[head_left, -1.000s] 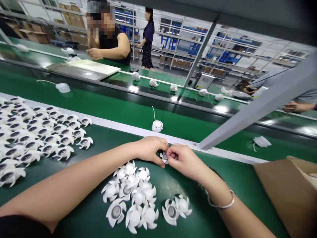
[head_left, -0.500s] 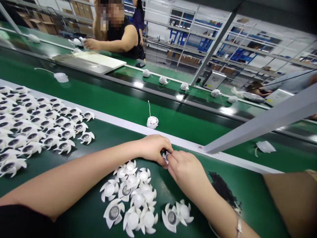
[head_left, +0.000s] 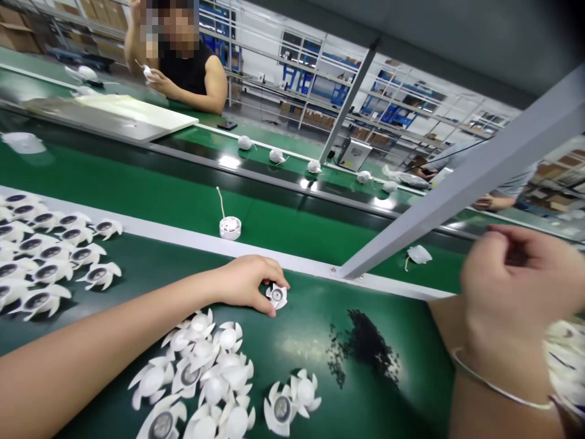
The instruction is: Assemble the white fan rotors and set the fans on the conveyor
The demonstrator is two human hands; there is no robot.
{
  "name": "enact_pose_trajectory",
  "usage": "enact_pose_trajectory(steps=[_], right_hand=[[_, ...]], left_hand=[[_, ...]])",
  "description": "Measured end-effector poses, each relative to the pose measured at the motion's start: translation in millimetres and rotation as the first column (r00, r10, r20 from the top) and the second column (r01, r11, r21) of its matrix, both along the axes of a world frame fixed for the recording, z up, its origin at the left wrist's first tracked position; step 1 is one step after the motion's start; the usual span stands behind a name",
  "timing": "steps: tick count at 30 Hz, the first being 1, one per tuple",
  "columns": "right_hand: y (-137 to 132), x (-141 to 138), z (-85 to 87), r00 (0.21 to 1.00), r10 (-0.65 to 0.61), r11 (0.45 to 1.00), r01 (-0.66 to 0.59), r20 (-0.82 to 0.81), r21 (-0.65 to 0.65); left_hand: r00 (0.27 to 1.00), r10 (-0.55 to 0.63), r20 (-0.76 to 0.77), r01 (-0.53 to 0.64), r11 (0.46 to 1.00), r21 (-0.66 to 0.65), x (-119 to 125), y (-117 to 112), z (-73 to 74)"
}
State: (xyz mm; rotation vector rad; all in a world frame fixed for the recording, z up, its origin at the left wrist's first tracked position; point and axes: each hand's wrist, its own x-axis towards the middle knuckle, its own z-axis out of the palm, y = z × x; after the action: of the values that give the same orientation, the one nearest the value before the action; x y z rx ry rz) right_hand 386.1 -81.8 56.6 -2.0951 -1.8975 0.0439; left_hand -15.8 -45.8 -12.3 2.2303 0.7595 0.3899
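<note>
My left hand (head_left: 247,280) pinches a small white fan blade wheel (head_left: 276,296) between thumb and fingers, its dark ringed hub facing up, at the green worktop. Raised at the far right, my right hand (head_left: 516,280) has its fingers curled in; what they hold, if anything, is hidden. Below my left forearm lies a heap of loose white fan wheels (head_left: 214,384), some hub up and some dome up. Two more fan wheels (head_left: 281,408) lie just right of the heap. A scattered pile of small black bits (head_left: 368,341) lies between my hands.
Rows of fan wheels (head_left: 50,250) cover the left of the worktop. Beyond a white rail (head_left: 183,241), a white round housing with a wire (head_left: 230,227) sits on the green belt. A slanted grey post (head_left: 411,213) rises at right. A co-worker (head_left: 187,73) sits opposite, holding a small white part.
My right hand has left the fan wheel and swung up to the far right. My left hand keeps the wheel. The view has shifted right; the co-worker's hand has lifted a white part.
</note>
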Motion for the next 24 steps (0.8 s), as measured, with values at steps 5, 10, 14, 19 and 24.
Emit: enact_pose_trajectory(steps=[5, 10, 14, 19, 24], right_hand=[[42, 6, -42.9, 0.901, -0.433, 0.898, 0.429, -0.019, -0.099], [66, 16, -72.9, 0.817, -0.577, 0.803, 0.569, 0.005, -0.177], [74, 26, -85.2, 0.794, -0.606, 0.784, 0.588, -0.045, -0.197], [74, 29, -79.5, 0.796, -0.539, 0.817, 0.574, -0.275, 0.060], [61, 23, -43.1, 0.820, -0.217, 0.773, 0.476, -0.530, 0.419]], left_hand=[[1.000, 0.003, -0.011, -0.003, 1.000, -0.009, 0, -1, -0.5], [1.000, 0.008, -0.011, -0.008, 1.000, -0.002, -1, 0, -3.4], [1.000, 0.002, -0.022, -0.002, 1.000, 0.003, -1, 1, -4.0], [1.000, -0.007, -0.016, 0.008, 1.000, 0.018, -1, 1, -3.1], [1.000, -0.013, -0.004, 0.013, 1.000, 0.013, -2, 0, -3.2]])
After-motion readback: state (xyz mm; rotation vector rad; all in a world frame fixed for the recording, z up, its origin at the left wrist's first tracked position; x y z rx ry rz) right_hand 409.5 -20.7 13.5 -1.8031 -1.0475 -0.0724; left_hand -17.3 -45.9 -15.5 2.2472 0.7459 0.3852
